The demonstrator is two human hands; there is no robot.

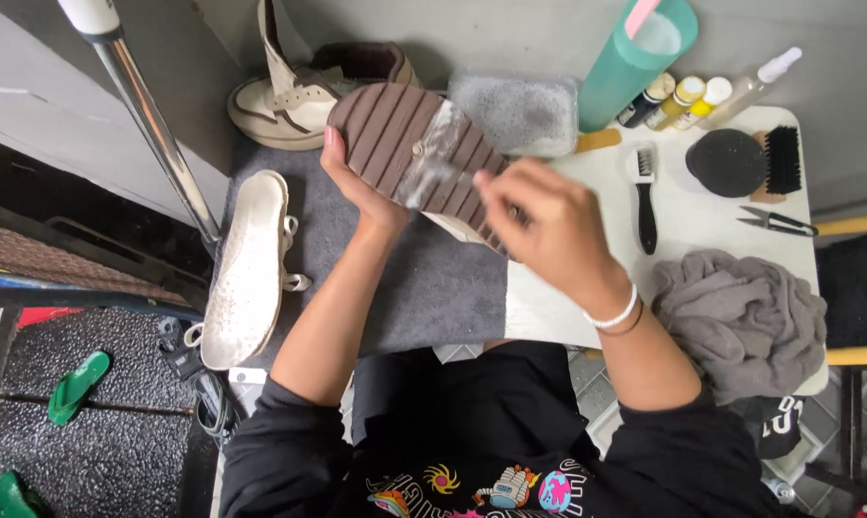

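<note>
The right hand [549, 225], fingers curled perhaps round something blurred, rubs the brown-soled shoe [405, 144] the left hand [362, 187] grips.

**Count of items around the white table**

On the white table [692, 216]: two brushes [646, 197], one pair of snips [777, 223], one grey cloth [740, 321], four small bottles [688, 96]. Left of it: three shoes [246, 273]. Below-left, on the floor: two green sandals [77, 384].
</note>
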